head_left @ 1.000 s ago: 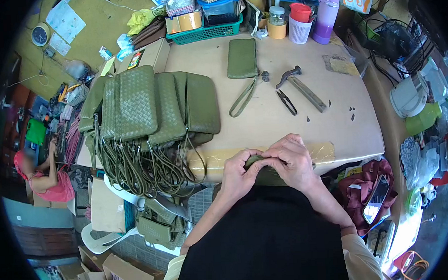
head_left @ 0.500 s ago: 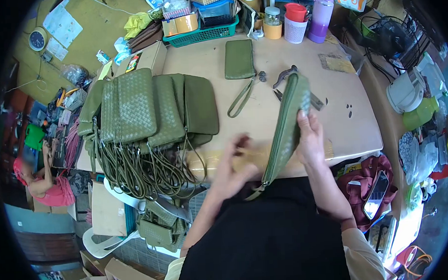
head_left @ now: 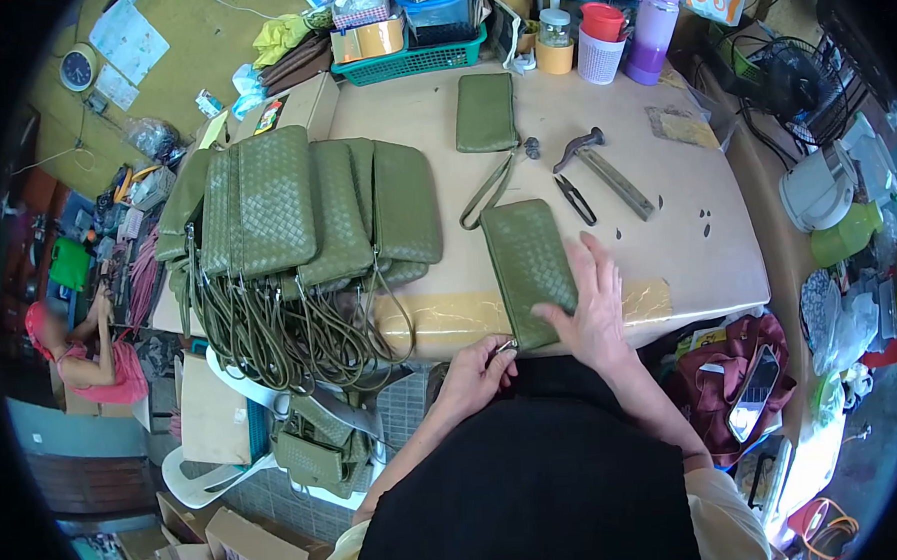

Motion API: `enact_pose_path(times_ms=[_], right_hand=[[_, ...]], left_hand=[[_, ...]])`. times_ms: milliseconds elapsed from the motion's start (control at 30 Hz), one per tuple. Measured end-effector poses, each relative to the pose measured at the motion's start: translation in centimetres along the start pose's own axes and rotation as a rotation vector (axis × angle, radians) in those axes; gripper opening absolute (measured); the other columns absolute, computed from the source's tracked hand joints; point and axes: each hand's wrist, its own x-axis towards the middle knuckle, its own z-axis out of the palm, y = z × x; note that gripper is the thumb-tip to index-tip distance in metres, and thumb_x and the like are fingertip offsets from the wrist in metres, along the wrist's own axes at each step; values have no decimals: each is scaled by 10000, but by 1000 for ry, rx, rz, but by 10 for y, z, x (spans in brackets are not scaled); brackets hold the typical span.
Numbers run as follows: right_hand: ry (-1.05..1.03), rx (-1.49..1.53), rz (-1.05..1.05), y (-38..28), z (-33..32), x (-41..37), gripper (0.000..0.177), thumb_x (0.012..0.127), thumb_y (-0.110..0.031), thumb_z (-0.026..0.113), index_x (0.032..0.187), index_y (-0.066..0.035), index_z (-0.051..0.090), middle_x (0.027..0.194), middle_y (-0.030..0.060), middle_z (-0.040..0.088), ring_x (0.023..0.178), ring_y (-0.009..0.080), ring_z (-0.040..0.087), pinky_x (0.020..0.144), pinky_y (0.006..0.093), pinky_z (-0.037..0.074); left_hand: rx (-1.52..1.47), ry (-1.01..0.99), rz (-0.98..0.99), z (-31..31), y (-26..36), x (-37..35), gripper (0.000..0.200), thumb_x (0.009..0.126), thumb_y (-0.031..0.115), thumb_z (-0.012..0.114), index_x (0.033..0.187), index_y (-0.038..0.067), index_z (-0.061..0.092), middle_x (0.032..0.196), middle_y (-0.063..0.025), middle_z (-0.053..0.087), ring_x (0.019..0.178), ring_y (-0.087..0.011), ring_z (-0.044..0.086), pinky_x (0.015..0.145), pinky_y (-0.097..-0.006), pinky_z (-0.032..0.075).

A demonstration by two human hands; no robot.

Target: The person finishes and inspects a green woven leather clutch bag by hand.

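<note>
A green woven pouch (head_left: 530, 266) lies flat at the table's front edge. My left hand (head_left: 476, 374) pinches the metal zipper end at its lower left corner. Spread out, my right hand (head_left: 595, 309) rests over the pouch's right edge, thumb on its surface. Above lies a second, smooth green pouch (head_left: 485, 113) with a wrist strap. To the right are a hammer (head_left: 612, 178) and small black snips (head_left: 575, 200). At the left a pile of green pouches (head_left: 260, 203) has its straps hanging over the table edge.
Along the back of the table (head_left: 416, 106) stand a green basket (head_left: 414, 63), jars, a white cup and a purple bottle (head_left: 653, 31). A maroon bag (head_left: 701, 399) with a phone is at the right. Another person (head_left: 91, 356) sits far left.
The woven pouch, held upright before, now lies flat on the table. My left hand has closed on its zipper end. My right hand has let go and opened.
</note>
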Motion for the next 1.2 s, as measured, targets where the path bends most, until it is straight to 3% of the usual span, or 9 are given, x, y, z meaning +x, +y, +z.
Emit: enact_pose_path(times_ms=[67,167,367,467,700,767,1033,1100,1200], right_hand=[[-244,-87,-356,-8,-10,-9,550,714,-109,735,1205,22,522,1108,182,613,1070,341,584,954,419,456],[-334,-98,-507,20,14,-33,344,742,-51,646,1077,10,597,1115,155,623,1084,305,593,951,417,461],[-193,88,-539,25,24,-37,251,650,33,637,899,-3,638,1033,113,664,1003,261,640,891,407,492],[-152,15,-552,1,4,-25,229,643,4,647,871,-20,638,990,84,666,945,225,642,868,370,481],[-54,18,-618,12,2,-29,191,624,7,652,803,-52,626,926,32,653,871,169,628,786,343,455],[-5,23,-634,6,-9,-28,193,621,12,646,801,-54,624,924,31,650,870,168,626,783,340,452],[28,-66,-694,-5,-9,-19,123,665,-70,620,787,-78,611,952,33,642,878,178,607,766,335,449],[-86,-66,-830,-9,4,-27,109,695,-158,597,782,-93,598,973,34,634,897,177,596,772,343,446],[-221,-79,-870,-10,12,-32,113,708,-192,585,777,-104,578,913,28,592,892,177,577,846,363,419]], left_hand=[[136,50,75,-3,-7,5,189,970,151,513,1072,10,586,693,-54,604,612,-154,580,583,-319,491],[299,143,253,-4,-10,11,198,972,178,510,964,5,606,664,-79,592,612,-167,578,592,-326,474],[220,138,351,-28,7,21,274,961,231,544,831,1,618,608,-40,529,587,-129,466,577,-291,416],[59,-135,225,-36,19,25,293,973,254,531,814,28,628,589,51,428,566,-59,366,523,-232,321],[50,-168,120,-37,4,52,227,949,213,543,860,18,620,608,-27,518,562,-111,460,551,-277,395],[573,677,474,-42,-4,66,251,944,239,549,872,10,624,626,-77,571,562,-162,536,559,-313,426],[248,135,174,-28,23,21,291,933,259,603,885,-27,627,662,-45,589,612,-121,522,582,-283,433],[-430,36,7,-32,5,31,278,888,253,672,892,-23,638,639,-68,594,542,-139,502,510,-282,400],[-115,371,224,-23,3,34,359,799,257,770,896,-47,607,673,-86,628,542,-170,527,520,-298,434]])
